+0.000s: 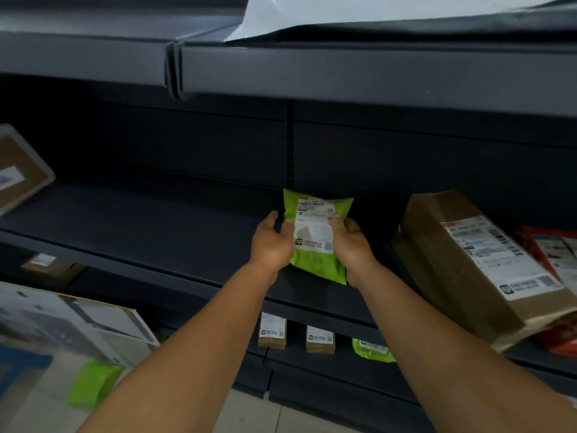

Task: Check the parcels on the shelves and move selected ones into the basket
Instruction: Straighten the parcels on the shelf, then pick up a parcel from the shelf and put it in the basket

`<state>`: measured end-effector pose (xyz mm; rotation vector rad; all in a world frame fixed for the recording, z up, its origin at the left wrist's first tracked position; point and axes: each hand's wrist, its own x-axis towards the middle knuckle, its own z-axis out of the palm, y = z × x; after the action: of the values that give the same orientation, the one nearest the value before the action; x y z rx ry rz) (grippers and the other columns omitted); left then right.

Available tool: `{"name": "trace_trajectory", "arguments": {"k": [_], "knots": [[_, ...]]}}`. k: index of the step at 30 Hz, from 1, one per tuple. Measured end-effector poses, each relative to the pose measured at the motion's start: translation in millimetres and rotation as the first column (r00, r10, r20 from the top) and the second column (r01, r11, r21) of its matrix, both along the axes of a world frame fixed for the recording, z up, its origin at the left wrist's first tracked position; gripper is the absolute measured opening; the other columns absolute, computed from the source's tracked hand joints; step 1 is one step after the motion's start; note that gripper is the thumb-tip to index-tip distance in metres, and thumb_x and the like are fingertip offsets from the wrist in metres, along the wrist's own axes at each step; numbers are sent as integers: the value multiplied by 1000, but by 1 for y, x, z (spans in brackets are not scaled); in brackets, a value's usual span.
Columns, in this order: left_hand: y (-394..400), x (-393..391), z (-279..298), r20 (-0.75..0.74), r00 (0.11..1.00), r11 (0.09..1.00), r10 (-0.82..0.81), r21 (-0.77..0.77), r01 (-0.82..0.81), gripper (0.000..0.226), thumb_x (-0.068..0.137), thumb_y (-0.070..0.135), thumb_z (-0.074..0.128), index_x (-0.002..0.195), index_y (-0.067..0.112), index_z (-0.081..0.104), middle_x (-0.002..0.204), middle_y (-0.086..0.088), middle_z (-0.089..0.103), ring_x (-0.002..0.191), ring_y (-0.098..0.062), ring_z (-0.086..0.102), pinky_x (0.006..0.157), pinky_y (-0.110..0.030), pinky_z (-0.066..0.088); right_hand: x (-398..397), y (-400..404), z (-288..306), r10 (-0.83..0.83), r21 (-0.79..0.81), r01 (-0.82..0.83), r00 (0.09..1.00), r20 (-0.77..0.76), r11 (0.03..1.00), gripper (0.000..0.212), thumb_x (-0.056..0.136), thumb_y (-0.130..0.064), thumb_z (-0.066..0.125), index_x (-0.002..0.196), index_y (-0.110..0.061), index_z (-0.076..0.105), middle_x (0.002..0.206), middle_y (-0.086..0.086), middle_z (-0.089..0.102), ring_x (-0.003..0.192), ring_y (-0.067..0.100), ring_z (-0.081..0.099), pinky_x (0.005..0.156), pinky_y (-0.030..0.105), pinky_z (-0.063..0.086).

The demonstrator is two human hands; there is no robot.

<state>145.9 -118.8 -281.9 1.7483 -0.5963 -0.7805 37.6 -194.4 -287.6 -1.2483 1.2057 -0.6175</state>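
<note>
I have both hands on one green parcel, held up over the middle shelf near its front edge; the left hand is wrapped round the parcel's left side, the right hand round its right side, thumbs lying on the white label; the fingers behind it are hidden from me, and I cannot tell whether its lower edge touches the shelf. The label's print is too small to read, apart from something like "A080" at its left.

To the right, a long brown paper parcel lies tilted on the same shelf; just beyond it a red parcel is cut off by the frame's right edge. At far left a brown box is half out of frame. On the top shelf a pale plastic bag overhangs the front lip, its upper part cut off.

Below my arms, on the lower shelf, two small cartons stand side by side, and a second green pouch is partly hidden by my right forearm. At near left a large white box and another green packet are blurred; I cannot tell what they rest in.

The middle shelf is bare from the brown box to my hands, giving wide room on the left; the right side is crowded.
</note>
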Motion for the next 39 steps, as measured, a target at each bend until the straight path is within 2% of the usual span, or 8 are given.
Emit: {"name": "trace_trajectory", "arguments": {"k": [3, 10, 14, 18, 26, 32, 37, 39], "knots": [[3, -10, 8, -9, 1000, 999, -8, -53, 8, 60, 98, 34, 50, 151, 19, 26, 150, -3, 37, 127, -19, 50, 102, -37, 48, -6, 4, 10, -54, -59, 55, 998, 17, 997, 52, 99, -49, 39, 141, -18, 41, 124, 8, 61, 105, 23, 61, 92, 37, 52], [7, -53, 29, -39, 995, 987, -88, -137, 82, 59, 97, 40, 50, 150, 23, 31, 146, -3, 45, 129, -20, 48, 107, -40, 42, -33, 20, 42, -131, -228, 134, 991, 26, 965, 64, 100, -50, 36, 154, -19, 22, 154, 5, 35, 139, 24, 36, 94, 22, 28], [8, -84, 43, -56, 988, 972, -142, -195, 129, 56, 100, 34, 47, 150, 20, 28, 151, 2, 37, 136, -13, 38, 105, -19, 31, -55, 29, 60, -169, -289, 179, 984, 60, 940, 65, 99, -52, 38, 154, -21, 21, 156, 4, 33, 141, 22, 34, 108, 28, 28], [6, -111, 51, -61, 978, 957, -202, -227, 183, 56, 101, 33, 44, 151, 20, 25, 154, 3, 34, 138, -12, 34, 102, -18, 29, -83, 34, 76, -203, -342, 207, 978, 47, 917, 64, 100, -52, 36, 154, -21, 21, 156, 4, 32, 142, 21, 30, 99, 22, 22], [-4, -155, 64, -71, 952, 933, -296, -237, 272, 57, 101, 38, 42, 152, 22, 22, 154, 2, 33, 137, -12, 35, 95, -16, 28, -139, 23, 98, -315, -420, 283, 949, -9, 863, 63, 98, -50, 44, 151, -20, 28, 152, 5, 39, 137, 24, 39, 113, 38, 32], [-21, -187, 57, -124, 937, 938, -326, -166, 304, 61, 100, 42, 41, 153, 23, 17, 154, 2, 33, 136, -14, 37, 93, -19, 29, -192, -2, 93, -340, -462, 241, 929, -143, 854, 61, 98, -38, 52, 150, -14, 32, 149, 7, 42, 134, 24, 43, 96, 25, 34], [-31, -210, 48, -162, 937, 949, -310, -109, 296, 53, 101, 39, 40, 150, 28, 23, 139, 2, 49, 103, -4, 49, 82, -13, 34, -232, -29, 78, -272, -314, 170, 908, -318, 934, 61, 97, -38, 51, 150, -15, 30, 145, 11, 46, 125, 28, 50, 91, 31, 40], [-35, -216, 42, -174, 939, 954, -297, -92, 285, 46, 101, 39, 40, 146, 31, 31, 129, 3, 55, 86, 0, 49, 64, -9, 35, -240, -37, 70, -214, -249, 125, 904, -371, 960, 60, 97, -41, 49, 149, -15, 35, 142, 11, 49, 123, 28, 51, 94, 33, 42]]}}
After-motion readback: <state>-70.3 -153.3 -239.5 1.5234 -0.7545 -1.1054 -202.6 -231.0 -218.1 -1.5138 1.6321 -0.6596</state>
